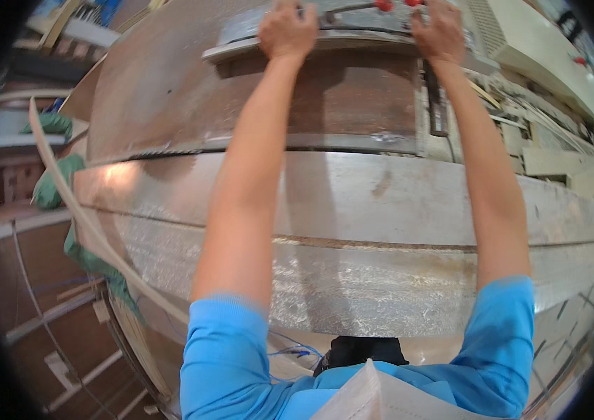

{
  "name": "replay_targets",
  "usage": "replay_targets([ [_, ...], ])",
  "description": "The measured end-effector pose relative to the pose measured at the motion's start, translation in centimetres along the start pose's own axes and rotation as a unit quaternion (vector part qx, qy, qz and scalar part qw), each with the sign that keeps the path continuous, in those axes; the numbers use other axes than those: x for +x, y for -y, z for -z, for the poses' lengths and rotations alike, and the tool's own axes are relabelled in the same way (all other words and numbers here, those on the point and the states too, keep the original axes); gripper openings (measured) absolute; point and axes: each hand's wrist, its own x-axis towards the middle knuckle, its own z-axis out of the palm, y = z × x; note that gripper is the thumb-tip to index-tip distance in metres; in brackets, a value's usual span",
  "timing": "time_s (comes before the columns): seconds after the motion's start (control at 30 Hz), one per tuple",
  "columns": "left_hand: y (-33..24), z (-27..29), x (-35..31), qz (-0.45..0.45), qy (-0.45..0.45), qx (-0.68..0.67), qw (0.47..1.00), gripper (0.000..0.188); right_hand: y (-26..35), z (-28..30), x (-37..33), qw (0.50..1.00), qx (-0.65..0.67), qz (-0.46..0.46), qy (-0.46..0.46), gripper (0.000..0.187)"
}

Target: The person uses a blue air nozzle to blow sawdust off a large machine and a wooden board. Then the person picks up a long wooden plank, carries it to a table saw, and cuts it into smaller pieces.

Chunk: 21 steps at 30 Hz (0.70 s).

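Both my arms reach to the far side of a metal machine table. A flat jig with a pale front edge and a grey metal top lies across it. My left hand is closed on the jig's left part, with something dark between its fingers. On the jig's right part my right hand is closed too, beside a red-knobbed clamp. The picture's upper edge cuts off some fingertips. Under the jig lies a brown board-like surface; whether they touch is unclear.
A dark toothed strip runs along a gap in the table, left of my left forearm. A long curved pale strip leans at the left edge, near green cloth. Wood offcuts are heaped at the right, below a white casing.
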Motion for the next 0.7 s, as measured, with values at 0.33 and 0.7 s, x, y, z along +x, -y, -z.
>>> replay_targets([
  [0.33, 0.3, 0.3, 0.2, -0.019, -0.023, -0.007, 1.000, 0.025, -1.0, -1.3, 0.1, 0.998, -0.062, 0.003, -0.033, 0.036],
  [0.7, 0.5, -1.0, 1.1, 0.004, 0.033, 0.062, 0.998, 0.040, -1.5, -2.0, 0.7, 0.999, -0.052, -0.013, -0.003, 0.041],
])
